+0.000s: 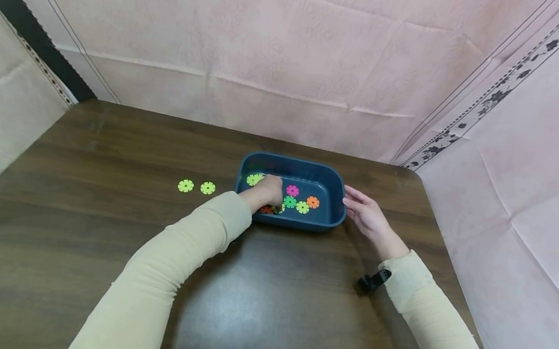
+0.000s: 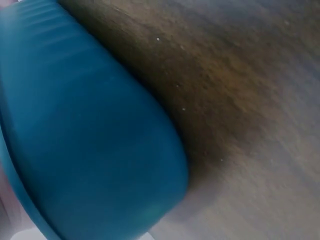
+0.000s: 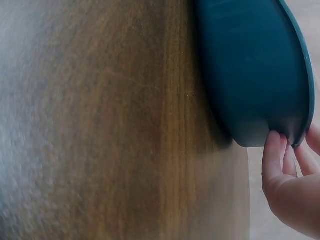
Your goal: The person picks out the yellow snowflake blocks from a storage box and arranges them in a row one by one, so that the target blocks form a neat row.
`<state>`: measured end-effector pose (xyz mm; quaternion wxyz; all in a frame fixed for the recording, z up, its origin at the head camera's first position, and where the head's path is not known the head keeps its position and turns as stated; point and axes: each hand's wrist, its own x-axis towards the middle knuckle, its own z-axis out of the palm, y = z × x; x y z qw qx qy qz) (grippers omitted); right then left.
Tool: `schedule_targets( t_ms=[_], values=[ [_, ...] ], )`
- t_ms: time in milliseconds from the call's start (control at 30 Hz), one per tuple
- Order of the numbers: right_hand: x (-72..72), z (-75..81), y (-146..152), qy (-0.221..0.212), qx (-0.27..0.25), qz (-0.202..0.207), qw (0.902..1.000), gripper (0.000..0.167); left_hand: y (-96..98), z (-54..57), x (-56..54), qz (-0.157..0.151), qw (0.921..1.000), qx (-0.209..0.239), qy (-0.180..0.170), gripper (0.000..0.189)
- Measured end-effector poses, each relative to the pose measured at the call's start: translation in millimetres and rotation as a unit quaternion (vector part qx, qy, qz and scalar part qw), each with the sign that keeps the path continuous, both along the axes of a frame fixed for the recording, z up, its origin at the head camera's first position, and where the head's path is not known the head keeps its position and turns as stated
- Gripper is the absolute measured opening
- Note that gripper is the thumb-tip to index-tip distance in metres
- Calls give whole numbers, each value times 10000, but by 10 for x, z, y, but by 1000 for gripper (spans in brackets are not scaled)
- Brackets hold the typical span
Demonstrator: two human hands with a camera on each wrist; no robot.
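A dark blue plastic basin (image 1: 328,184) stands on the table with several flower-shaped discs inside, among them a pink disc (image 1: 292,190), a green disc (image 1: 289,202) and an orange disc (image 1: 313,202). My left hand (image 1: 270,188) reaches into its left half, fingers pointing down among the discs. Its fingertips are hidden, so whether it pinches a disc does not show. At the right end, my right hand (image 1: 368,214) touches the basin with extended fingers. In the right wrist view, those fingertips (image 3: 272,142) rest against the basin's end, near the rim.
Two yellow-green discs, a left one (image 1: 186,185) and a right one (image 1: 207,188), lie on the brown wooden table (image 1: 94,229) left of the basin. Pale patterned cloth (image 1: 275,54) hangs behind the table and at both sides.
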<state>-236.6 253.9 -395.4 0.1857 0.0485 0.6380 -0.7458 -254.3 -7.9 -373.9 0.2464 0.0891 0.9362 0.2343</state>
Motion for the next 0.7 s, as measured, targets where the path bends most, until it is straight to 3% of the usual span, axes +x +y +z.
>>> schedule_targets(
  t_ms=[233, 333, 533, 700],
  values=[
    [2, 2, -12, -6, -4, 16, 10000, 57, -18, -4, -12, -91, 9999, 27, -79, 35],
    [3, -4, -7, 19, -4, 11, 10000, 57, -45, -15, -41, -68, 9995, 254, -158, 16],
    [1, 4, -6, 31, -30, -38, 10000, 58, -109, 9, -102, 231, 9924, 1000, -678, 29],
    [7, 5, 3, 52, 19, -20, 10000, 57, -152, 41, -115, 382, 9862, 1288, -966, 3]
  ],
)
